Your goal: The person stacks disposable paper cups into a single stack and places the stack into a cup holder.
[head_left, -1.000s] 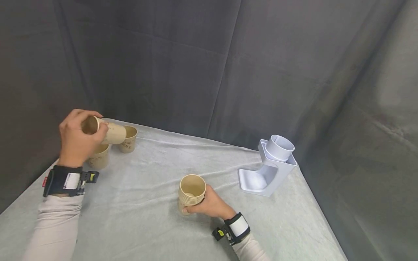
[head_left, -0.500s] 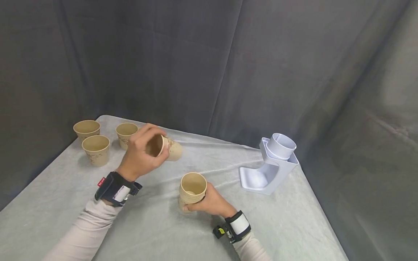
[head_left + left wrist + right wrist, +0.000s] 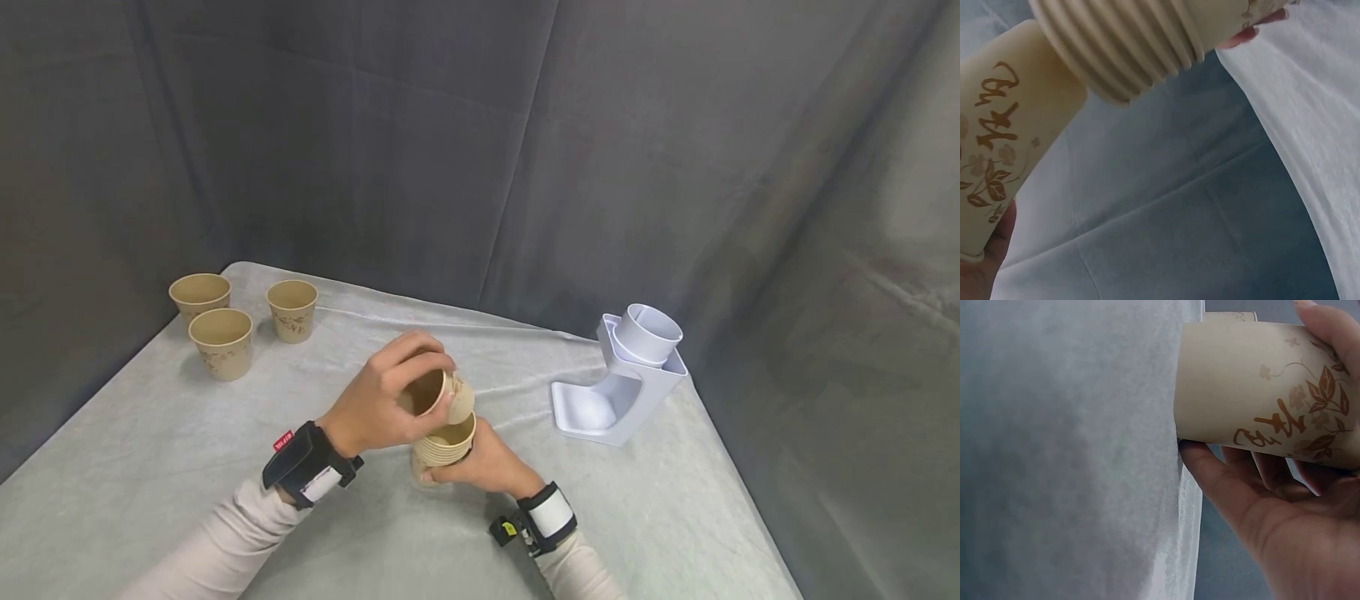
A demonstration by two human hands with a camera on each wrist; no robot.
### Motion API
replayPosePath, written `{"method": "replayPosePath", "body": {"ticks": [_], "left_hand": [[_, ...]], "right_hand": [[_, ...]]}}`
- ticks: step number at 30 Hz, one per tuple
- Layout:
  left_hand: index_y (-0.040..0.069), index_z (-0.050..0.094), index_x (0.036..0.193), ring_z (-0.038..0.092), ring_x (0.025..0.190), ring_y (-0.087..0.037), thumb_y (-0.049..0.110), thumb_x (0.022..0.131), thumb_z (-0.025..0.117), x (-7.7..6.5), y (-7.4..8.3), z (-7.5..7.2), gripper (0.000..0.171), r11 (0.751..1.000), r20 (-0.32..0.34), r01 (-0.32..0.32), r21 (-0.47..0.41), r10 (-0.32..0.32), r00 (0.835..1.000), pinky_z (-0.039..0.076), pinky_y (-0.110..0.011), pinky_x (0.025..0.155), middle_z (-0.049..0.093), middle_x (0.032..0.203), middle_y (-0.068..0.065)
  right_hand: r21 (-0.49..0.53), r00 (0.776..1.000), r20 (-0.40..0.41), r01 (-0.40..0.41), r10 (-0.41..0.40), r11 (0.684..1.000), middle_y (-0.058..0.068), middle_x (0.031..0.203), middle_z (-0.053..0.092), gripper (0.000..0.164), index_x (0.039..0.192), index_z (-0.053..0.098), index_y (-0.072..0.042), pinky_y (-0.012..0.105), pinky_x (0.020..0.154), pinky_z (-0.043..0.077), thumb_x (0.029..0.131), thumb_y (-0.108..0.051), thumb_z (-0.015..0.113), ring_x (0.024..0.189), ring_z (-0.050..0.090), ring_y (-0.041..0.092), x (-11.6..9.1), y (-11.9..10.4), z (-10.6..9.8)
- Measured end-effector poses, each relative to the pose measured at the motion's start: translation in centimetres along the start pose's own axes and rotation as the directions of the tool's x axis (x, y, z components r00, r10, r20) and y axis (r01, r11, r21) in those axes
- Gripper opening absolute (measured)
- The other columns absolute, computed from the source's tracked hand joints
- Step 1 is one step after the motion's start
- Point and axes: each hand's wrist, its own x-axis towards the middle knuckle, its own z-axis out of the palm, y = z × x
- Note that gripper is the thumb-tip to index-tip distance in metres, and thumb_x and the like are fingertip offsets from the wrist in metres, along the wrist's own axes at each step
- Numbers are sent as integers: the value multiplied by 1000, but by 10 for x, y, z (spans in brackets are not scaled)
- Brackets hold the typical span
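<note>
My left hand (image 3: 382, 396) grips a beige paper cup (image 3: 462, 402) by its rim end. The cup is tilted, its mouth toward the palm and its base over the opening of a stack of paper cups (image 3: 433, 454). In the left wrist view this cup's base end meets the ridged rims of the stack (image 3: 1125, 44); whether it is inside cannot be told. My right hand (image 3: 491, 462) holds the stack from its right side, upright on the table. The right wrist view shows the printed lower cup wall (image 3: 1260, 387) between the thumb and fingers of the right hand (image 3: 1272, 512).
Three single paper cups stand upright at the back left: a rear one (image 3: 199, 287), a front one (image 3: 222, 346) and a right one (image 3: 292, 312). A white plastic stand (image 3: 630, 408) with a white ring piece (image 3: 647, 335) stands at the right. Grey curtains (image 3: 420, 150) border the table (image 3: 337, 550).
My left hand has carried its cup from the back-left cups rightward and down to the stack, bringing the rear left cup into view. The right hand has stayed around the stack.
</note>
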Motion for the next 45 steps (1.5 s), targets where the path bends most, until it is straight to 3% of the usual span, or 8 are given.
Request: {"method": "replayPosePath", "body": {"ticks": [10,17,22,33,41,45], "left_hand": [[10,75,108,62,97,-17,15,81,73,-7,3,10,27,999,130,11,34,-15,991,56,-35,82,62,106,-5],[11,75,108,62,97,-17,17,81,75,-11,4,20,27,997,164,-12,82,-1,987,55,-34,83,64,103,-2],[12,75,110,63,101,-18,20,83,74,-13,4,23,29,995,187,18,102,-37,982,55,-35,87,66,104,-2],[13,71,119,64,109,-19,27,88,74,-20,1,31,34,983,300,80,167,-127,946,52,-39,95,67,115,-2],[11,69,120,64,106,-21,25,88,75,-25,0,37,35,982,312,85,168,-135,940,53,-40,92,66,113,-5],[9,69,120,62,107,-21,28,90,71,-31,-3,43,35,980,352,74,183,-135,926,53,-39,93,65,114,-5]], "right_hand": [[8,1000,25,-5,5,1000,5,115,68,63,130,56,-12,33,88,56,76,-11,89,98,68,14,1,0,-2],[-11,1000,23,5,-5,1000,1,121,66,67,133,55,-14,33,90,55,75,-12,89,102,67,15,1,-1,-2],[-12,1000,16,5,-5,1000,0,122,66,67,133,56,-15,33,90,55,75,-13,90,102,67,15,2,0,-1],[-12,1000,17,8,-8,1000,2,116,70,58,125,62,-12,31,86,56,74,-10,90,97,68,12,2,2,1],[9,999,27,41,-41,999,15,119,67,58,127,59,-2,32,87,57,76,-2,85,98,67,12,2,3,1],[-34,998,37,59,-58,998,11,124,64,61,133,54,-5,32,89,56,79,-4,83,104,65,16,1,3,0]]}}
